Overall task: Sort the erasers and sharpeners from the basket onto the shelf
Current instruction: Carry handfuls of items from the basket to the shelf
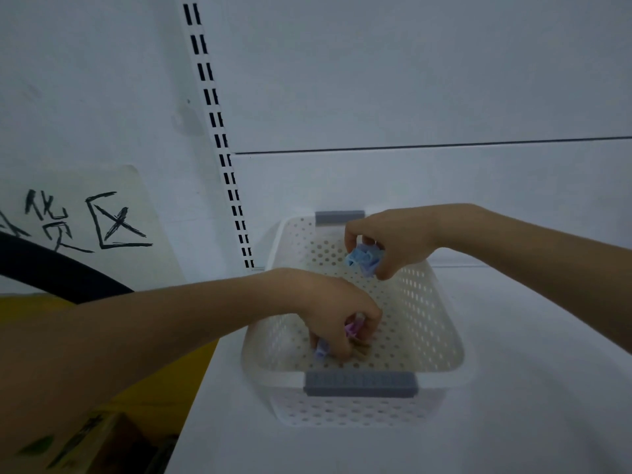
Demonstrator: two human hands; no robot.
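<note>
A white perforated plastic basket [434,323] with grey handle grips sits on the white shelf board [530,422]. The left hand [328,309] reaches to the basket floor near its 7 o'clock corner, fingers curled round small pink and lilac pieces [353,328]. Toward 12 o'clock, the right hand [393,237] pinches a cluster of small blue and lilac pieces [360,260] inside the basket.
</note>
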